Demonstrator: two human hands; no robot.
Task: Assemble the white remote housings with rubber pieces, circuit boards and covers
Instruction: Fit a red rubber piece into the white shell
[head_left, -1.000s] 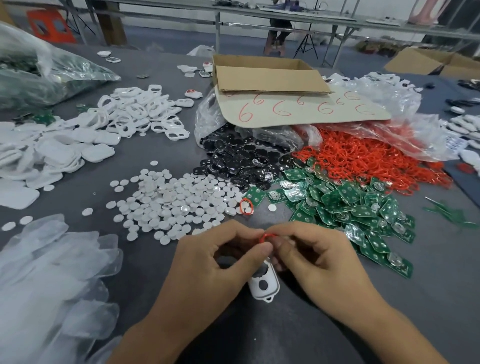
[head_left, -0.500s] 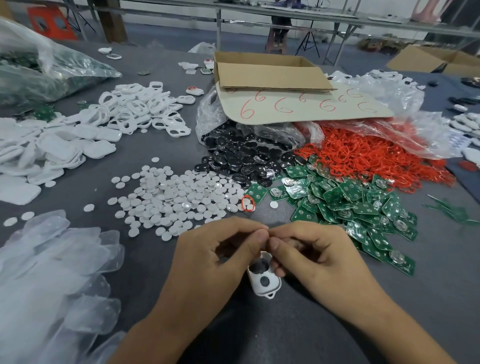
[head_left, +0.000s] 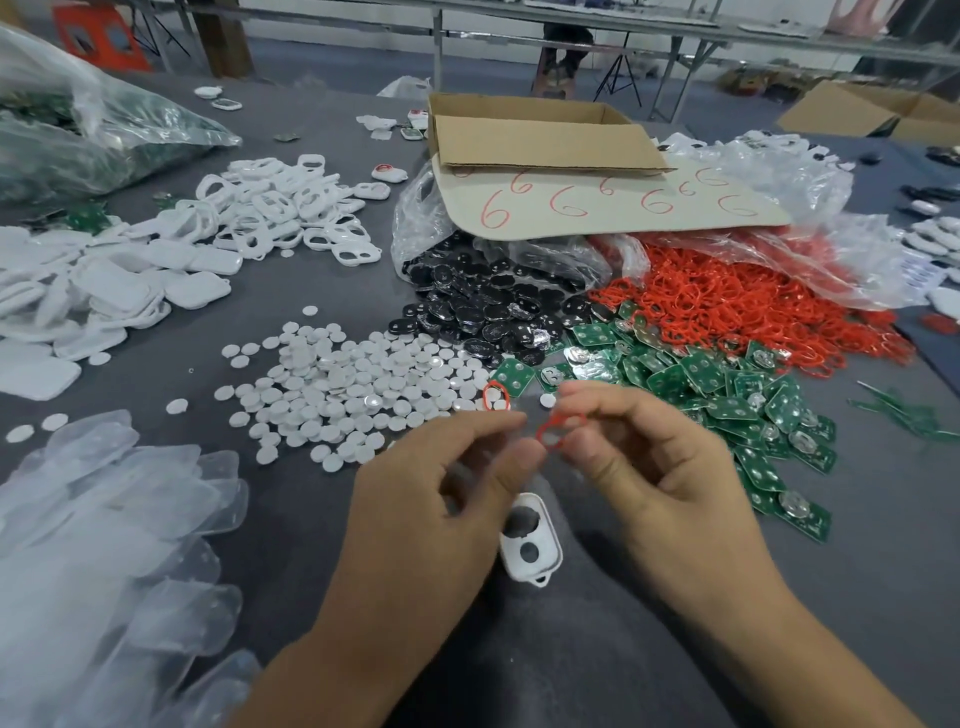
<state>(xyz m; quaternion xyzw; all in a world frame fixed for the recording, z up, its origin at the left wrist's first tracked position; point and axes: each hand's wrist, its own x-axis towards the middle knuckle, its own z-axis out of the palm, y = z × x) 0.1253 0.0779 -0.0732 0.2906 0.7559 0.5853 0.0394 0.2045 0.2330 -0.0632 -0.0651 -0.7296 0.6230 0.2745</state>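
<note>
A white remote housing (head_left: 532, 543) with two round holes lies on the grey table (head_left: 857, 545), just below my two hands. My right hand (head_left: 660, 467) pinches a thin red rubber ring (head_left: 551, 430) between thumb and fingers, above the housing. My left hand (head_left: 436, 499) is beside it with curled fingers, its thumb tip touching the ring's lower left end. Behind my hands lie heaps of green circuit boards (head_left: 722, 395), red rubber rings (head_left: 727, 312), black rubber pieces (head_left: 483, 312) and white round discs (head_left: 343, 389).
White covers and frames (head_left: 171, 260) are heaped at the left. Clear plastic trays (head_left: 93, 545) lie at the near left. A cardboard box (head_left: 540, 135) and a card marked with red sixes (head_left: 602, 202) sit behind the heaps. One loose red ring (head_left: 494, 396) lies by the discs.
My hands have lifted slightly and drawn apart, and the red ring now shows stretched between them. The housing lies a little further out from under my hands.
</note>
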